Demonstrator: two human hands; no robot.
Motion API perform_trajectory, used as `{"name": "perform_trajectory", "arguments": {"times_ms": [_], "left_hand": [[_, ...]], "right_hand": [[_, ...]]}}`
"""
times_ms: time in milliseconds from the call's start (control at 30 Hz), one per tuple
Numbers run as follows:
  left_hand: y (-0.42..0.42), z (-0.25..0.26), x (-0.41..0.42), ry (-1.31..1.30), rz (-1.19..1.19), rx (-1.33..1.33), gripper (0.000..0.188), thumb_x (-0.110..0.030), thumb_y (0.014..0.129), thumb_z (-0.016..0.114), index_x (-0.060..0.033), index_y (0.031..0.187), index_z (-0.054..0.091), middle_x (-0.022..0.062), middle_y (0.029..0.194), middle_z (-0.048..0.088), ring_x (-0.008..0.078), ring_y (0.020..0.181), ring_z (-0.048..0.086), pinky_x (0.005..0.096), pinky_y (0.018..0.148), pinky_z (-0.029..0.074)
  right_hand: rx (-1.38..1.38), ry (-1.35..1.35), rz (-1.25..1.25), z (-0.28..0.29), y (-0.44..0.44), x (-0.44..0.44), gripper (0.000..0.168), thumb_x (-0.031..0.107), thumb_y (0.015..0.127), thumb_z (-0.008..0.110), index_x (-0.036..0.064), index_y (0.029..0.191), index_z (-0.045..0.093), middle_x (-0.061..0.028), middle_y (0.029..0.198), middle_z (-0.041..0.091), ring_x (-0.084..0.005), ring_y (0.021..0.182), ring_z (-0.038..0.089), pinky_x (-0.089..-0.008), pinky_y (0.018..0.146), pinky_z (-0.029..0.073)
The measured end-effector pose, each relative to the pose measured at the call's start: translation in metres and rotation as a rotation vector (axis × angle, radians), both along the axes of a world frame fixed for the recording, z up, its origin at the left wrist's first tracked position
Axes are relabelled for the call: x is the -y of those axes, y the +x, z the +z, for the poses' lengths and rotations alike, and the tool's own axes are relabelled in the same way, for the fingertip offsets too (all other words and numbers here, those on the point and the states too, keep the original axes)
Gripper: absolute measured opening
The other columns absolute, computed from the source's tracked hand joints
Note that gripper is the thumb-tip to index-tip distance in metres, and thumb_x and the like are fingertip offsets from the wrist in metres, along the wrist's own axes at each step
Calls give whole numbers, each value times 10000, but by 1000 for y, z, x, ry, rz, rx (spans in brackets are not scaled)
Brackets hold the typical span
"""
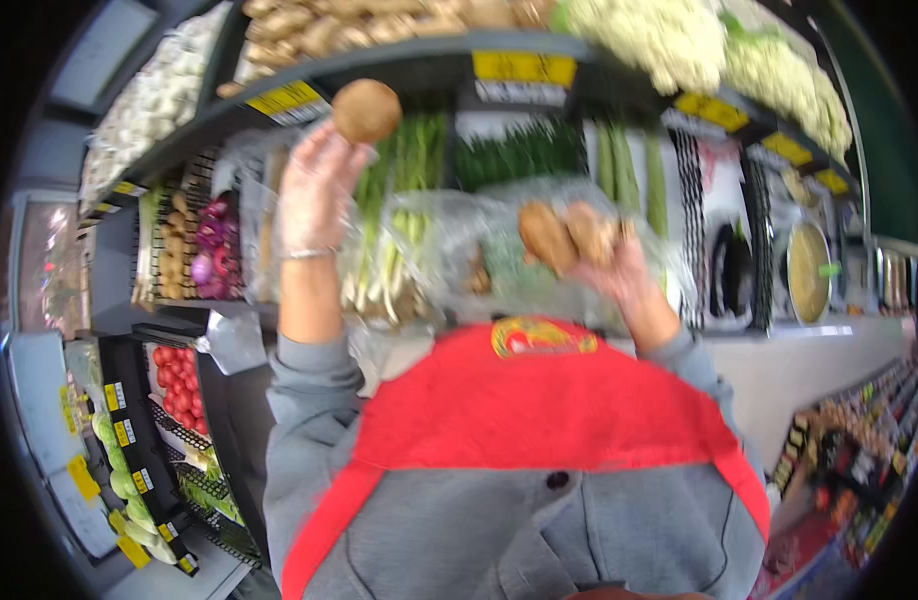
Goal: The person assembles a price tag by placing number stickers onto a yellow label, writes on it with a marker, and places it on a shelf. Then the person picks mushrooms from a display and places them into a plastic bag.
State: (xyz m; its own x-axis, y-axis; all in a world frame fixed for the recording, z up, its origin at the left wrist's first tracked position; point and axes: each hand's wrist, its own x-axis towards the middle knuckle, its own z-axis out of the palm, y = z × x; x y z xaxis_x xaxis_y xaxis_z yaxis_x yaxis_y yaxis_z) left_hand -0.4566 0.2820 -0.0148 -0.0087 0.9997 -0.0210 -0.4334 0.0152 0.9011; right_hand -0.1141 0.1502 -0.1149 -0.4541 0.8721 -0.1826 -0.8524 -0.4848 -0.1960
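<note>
My left hand [316, 191] is raised at the upper left, its fingertips gripping a round brown mushroom [367, 111], apparently a shiitake, just in front of the upper shelf edge. Several similar brown mushrooms [547, 236] are bunched in my right hand [616, 274], lower and to the right. A crumpled clear plastic bag [444, 225] spreads between the hands over the produce, with small brown pieces [478, 274] showing near its lower part. Blur hides the exact grip of the right fingers. Scallions [388, 262] lie beside my left hand.
An upper shelf holds brown produce [339, 34] and cauliflower [646, 37], with yellow price tags [525, 69] along its edge. Dark green leafy stalks [519, 154], long green vegetables [616, 169] and red onions [215, 251] fill the lower row. Tomatoes [178, 386] sit at left.
</note>
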Motion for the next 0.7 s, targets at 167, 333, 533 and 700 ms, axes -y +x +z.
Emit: {"name": "perform_trajectory", "arguments": {"times_ms": [167,333,533,700], "left_hand": [[-15,50,-41,176,155,-51,315,-61,908,686,-18,1196,568,107,1141,629,201,935,656,335,851,577],[-37,85,-135,251,252,-177,289,-49,901,682,10,1162,572,114,1112,636,208,950,661,305,859,562],[-62,113,-293,227,321,-106,107,-71,884,660,12,909,597,99,924,634,232,851,675,300,798,557],[-94,127,-367,288,379,-805,164,-101,917,587,23,1010,640,122,1030,658,216,991,673,297,796,543]], "right_hand": [[226,172,-17,-3,-4,3,628,419,819,711,19,1258,504,-79,980,605,-183,866,590,-338,763,478],[460,187,-58,14,-6,12,640,408,836,713,1,1272,480,-30,843,581,-119,733,586,-253,613,472],[534,160,-79,16,-12,19,591,381,854,702,-7,1246,491,-31,756,512,-141,626,494,-280,559,415],[568,117,-119,11,-17,22,495,350,918,626,-2,1238,489,-54,786,541,-152,654,531,-276,567,436]]}}
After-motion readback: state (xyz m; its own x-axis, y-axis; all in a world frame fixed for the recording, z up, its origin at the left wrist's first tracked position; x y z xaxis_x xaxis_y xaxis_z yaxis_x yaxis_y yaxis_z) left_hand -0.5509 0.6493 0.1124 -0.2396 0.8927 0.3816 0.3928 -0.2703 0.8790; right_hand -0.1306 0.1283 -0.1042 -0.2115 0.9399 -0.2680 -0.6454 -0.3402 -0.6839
